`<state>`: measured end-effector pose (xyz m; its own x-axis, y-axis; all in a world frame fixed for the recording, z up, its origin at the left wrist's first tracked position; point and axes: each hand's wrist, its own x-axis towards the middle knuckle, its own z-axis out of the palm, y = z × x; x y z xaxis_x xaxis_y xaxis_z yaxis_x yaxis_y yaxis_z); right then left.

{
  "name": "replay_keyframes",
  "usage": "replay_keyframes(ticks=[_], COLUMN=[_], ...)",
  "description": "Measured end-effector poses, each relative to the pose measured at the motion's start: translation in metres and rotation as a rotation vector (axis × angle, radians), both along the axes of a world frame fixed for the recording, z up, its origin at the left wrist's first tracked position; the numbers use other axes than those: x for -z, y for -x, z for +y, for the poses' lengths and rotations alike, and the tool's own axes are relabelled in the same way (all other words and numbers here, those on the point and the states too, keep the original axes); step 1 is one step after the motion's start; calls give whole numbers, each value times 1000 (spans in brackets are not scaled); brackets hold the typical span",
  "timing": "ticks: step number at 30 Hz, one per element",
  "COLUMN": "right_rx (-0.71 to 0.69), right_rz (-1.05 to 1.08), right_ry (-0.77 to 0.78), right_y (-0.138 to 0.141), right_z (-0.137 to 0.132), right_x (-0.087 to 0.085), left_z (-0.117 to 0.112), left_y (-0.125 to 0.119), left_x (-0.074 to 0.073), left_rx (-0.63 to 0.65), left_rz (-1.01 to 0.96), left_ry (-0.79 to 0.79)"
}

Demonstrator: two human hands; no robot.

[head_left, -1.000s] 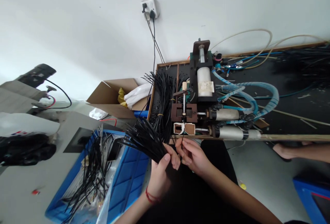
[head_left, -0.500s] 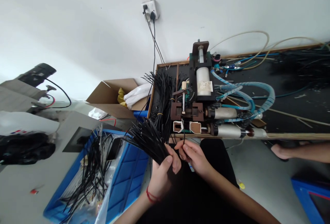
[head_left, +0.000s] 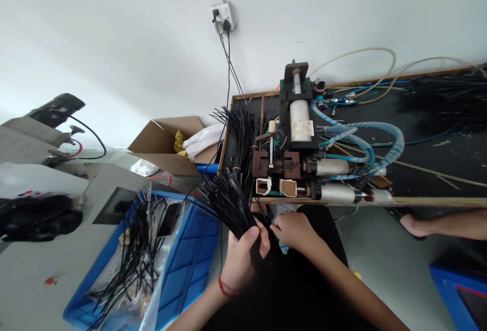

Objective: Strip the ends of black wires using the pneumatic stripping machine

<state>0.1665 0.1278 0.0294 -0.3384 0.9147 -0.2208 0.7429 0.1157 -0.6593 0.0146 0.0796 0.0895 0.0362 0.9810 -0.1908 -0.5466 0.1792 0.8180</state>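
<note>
My left hand (head_left: 243, 257) is wrapped round a thick bundle of black cable ties (head_left: 224, 200) that fans up and to the left. My right hand (head_left: 293, 230) sits just right of it, fingers pinched at the bundle's base on what looks like a single tie, too small to be sure. Both hands hover over my dark lap, just below the front edge of the wooden board (head_left: 418, 201). On that board stands a small pneumatic machine (head_left: 292, 158) with a brown jaw block, white cylinder and blue hoses.
A second pile of black ties (head_left: 241, 138) lies on the board left of the machine. A blue crate (head_left: 190, 270) with loose ties stands at lower left, a cardboard box (head_left: 167, 143) behind it. Another person's arm (head_left: 445, 224) reaches in at right.
My right hand dropped from near the machine's front back to the bundle's base. The left hand tilted the bundle slightly more upright.
</note>
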Motion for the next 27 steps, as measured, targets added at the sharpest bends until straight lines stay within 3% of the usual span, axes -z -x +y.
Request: replay_keyframes(ticks=[3, 8, 11, 17, 21, 27], right_rx=[39, 69, 163, 201, 230, 427], right_rz=[30, 694, 817, 854, 997, 1242], right_ry=[-87, -343, -330, -318, -194, -82], right_y=[-3, 3, 11, 22, 24, 18], right_z=[-6, -21, -24, -20, -28, -24], right_x=[-15, -51, -60, -63, -57, -44], left_z=[0, 0, 1, 1, -1, 2], left_y=[0, -2, -7, -12, -12, -5], left_x=[2, 1, -5, -12, -8, 1], left_rx=[27, 83, 75, 84, -4, -86], left_rz=[28, 89, 98, 90, 79, 85], left_ry=[25, 27, 74, 141, 176, 83])
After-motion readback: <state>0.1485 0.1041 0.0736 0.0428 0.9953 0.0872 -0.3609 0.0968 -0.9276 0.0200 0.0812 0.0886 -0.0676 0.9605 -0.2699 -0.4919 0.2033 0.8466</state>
